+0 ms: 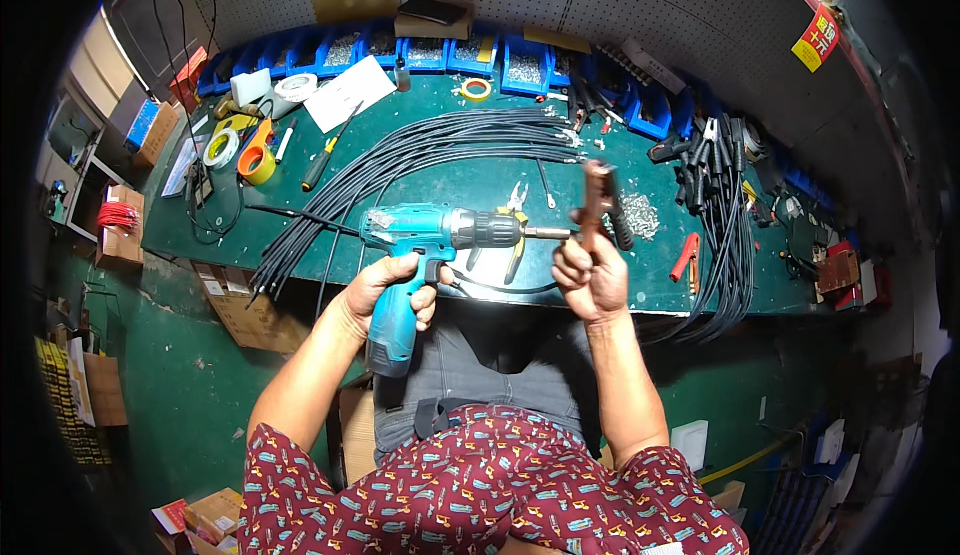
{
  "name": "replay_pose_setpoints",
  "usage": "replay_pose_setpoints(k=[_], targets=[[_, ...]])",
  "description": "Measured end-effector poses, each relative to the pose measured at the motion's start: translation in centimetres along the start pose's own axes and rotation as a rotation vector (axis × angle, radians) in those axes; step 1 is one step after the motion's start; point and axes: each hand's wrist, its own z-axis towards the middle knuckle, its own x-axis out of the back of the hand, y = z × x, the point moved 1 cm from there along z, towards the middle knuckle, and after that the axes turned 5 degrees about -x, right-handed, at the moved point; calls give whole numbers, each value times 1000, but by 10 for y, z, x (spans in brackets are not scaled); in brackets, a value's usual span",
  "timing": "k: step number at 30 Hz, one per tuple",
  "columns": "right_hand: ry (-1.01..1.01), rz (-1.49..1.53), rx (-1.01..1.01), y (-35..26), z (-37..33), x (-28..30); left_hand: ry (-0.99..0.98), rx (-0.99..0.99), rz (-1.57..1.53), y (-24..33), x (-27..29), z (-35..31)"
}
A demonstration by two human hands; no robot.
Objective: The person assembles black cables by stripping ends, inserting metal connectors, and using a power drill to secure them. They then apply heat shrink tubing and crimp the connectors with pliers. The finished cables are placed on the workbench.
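My left hand (365, 300) is wrapped round the handle of a teal cordless drill (405, 225), its fingers near the trigger. The drill points right, and its long driver bit (550, 233) reaches toward my right hand (595, 280). That hand grips a brownish metal clamp (598, 195), held upright and somewhat blurred. Whether the bit touches the clamp, I cannot tell. A black cable (500, 289) runs along the table's front edge toward my right hand. Yellow-handled pliers (514, 260) lie behind the drill, partly hidden by it.
A bundle of black cables (400, 150) curves across the green table (450, 95). Small metal parts (640, 217) lie in a heap beside a red handle (685, 257). More cables with black clamps (715, 205) hang over the right edge. Blue bins (525, 65) line the back.
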Motion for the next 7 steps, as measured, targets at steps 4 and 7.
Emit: replay_pose_setpoints(k=[4,7], targets=[[137,-166,191,-24,-8,13,104,-21,309,17,-4,-2],[310,-132,251,-12,-9,11,344,-301,1043,38,-19,18]])
